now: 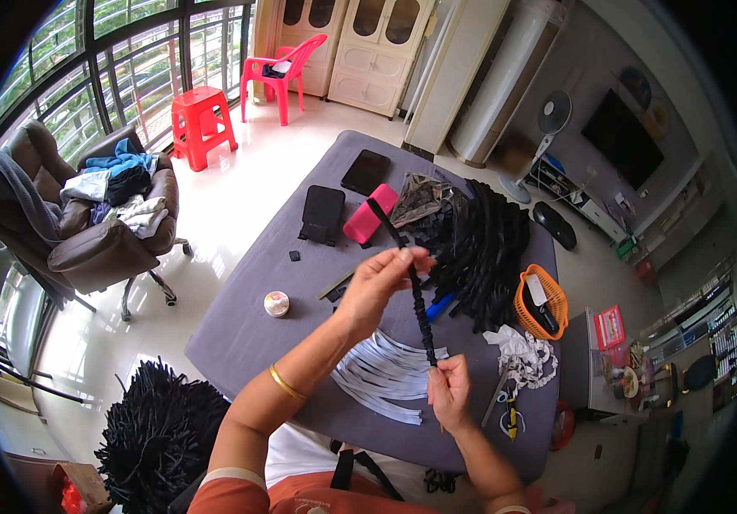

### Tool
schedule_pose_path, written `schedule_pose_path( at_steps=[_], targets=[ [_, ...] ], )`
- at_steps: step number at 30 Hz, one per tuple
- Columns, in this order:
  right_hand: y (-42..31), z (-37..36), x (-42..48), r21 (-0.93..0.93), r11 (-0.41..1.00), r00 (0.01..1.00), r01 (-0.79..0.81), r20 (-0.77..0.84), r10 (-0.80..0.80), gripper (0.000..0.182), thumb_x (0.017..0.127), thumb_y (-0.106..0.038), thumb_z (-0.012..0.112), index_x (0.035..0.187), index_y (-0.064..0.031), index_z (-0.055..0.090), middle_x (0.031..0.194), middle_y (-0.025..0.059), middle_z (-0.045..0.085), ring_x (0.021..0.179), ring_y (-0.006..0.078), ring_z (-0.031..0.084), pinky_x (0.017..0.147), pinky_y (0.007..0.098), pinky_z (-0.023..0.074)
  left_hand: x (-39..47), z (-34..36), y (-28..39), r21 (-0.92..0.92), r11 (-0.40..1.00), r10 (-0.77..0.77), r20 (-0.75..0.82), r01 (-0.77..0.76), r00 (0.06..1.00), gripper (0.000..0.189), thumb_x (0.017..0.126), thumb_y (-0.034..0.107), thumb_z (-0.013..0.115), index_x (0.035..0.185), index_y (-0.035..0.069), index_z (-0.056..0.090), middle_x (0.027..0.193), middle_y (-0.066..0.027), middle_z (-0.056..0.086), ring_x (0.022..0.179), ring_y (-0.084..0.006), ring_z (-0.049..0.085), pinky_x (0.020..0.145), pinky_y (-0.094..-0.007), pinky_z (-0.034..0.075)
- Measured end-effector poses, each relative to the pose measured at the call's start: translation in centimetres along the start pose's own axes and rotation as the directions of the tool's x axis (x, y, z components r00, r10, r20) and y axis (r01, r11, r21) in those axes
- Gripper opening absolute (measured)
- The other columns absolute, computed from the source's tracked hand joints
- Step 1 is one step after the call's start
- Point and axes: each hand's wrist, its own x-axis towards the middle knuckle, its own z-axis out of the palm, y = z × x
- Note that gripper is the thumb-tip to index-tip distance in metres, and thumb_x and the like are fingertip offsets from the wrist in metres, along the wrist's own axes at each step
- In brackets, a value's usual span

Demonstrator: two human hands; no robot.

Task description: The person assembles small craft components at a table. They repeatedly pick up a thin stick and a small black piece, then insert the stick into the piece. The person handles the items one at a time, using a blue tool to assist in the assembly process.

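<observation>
A black fabric strip, gathered into ruffles along its lower part, is stretched between my two hands above the table. My left hand pinches it at the upper part, and its flat end sticks out beyond my fingers. The lower end is pinched in my right hand. Beneath the strip, a fan of pale grey-white flat strips lies on the grey-covered table. A large heap of black fabric strips lies beyond my hands, with a blue object partly hidden beside it.
A round tub, a black case, a tablet and a pink case lie on the table. At right are an orange basket, white ruffled fabric and yellow-handled snips. A black strip bundle stands at lower left.
</observation>
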Motion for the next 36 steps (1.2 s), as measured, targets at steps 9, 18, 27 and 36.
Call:
schedule_pose_path(
  at_steps=[9,18,27,36],
  targets=[
    [0.1,0.0,-0.1,0.002,1.0,1.0,-0.016,-0.004,0.016,0.009,0.086,-0.004,0.046,0.086,-0.0031,0.037,0.056,0.0005,0.043,0.042,0.0041,0.039,0.038,0.0175,0.0322,-0.6,0.9,0.4,-0.163,0.986,-0.024,-0.02,0.02,1.0,0.024,0.085,0.024,0.051,0.093,0.003,0.06,0.092,-0.0066,0.062,0.088,-0.0129,0.056,0.079,-0.0252,0.04],
    [0.1,0.3,0.0,-0.246,0.963,0.994,0.107,0.019,-0.106,0.009,0.083,-0.003,0.049,0.085,-0.0001,0.04,0.052,0.0035,0.046,0.041,0.007,0.044,0.038,0.0214,0.0326,-1.7,1.4,0.5,-0.185,0.982,-0.031,-0.009,0.029,0.999,0.032,0.089,0.024,0.043,0.112,0.003,0.046,0.097,-0.0113,0.059,0.093,-0.0183,0.056,0.084,-0.0304,0.04],
    [-0.2,-0.6,1.2,-0.371,0.904,0.975,0.211,0.009,-0.224,0.016,0.077,-0.007,0.059,0.075,-0.0024,0.044,0.053,0.0044,0.05,0.04,0.0118,0.047,0.038,0.0247,0.0354,-2.8,1.7,-1.5,-0.318,0.821,-0.39,0.296,0.475,0.872,0.031,0.089,0.045,0.031,0.082,0.017,0.039,0.091,-0.0067,0.055,0.092,-0.0248,0.054,0.076,-0.0434,0.041],
    [-6.4,-0.8,6.1,-0.705,0.468,0.846,0.532,0.42,-0.329,0.044,0.055,-0.043,0.073,0.057,-0.0083,0.045,0.065,0.0044,0.05,0.059,0.019,0.049,0.051,0.0302,0.039,-3.1,1.6,-1.7,-0.495,0.654,-0.407,0.406,0.572,0.818,0.033,0.089,0.046,0.032,0.085,0.014,0.043,0.062,0.0023,0.029,0.052,-0.0089,0.027,0.049,-0.022,0.029]
  ],
)
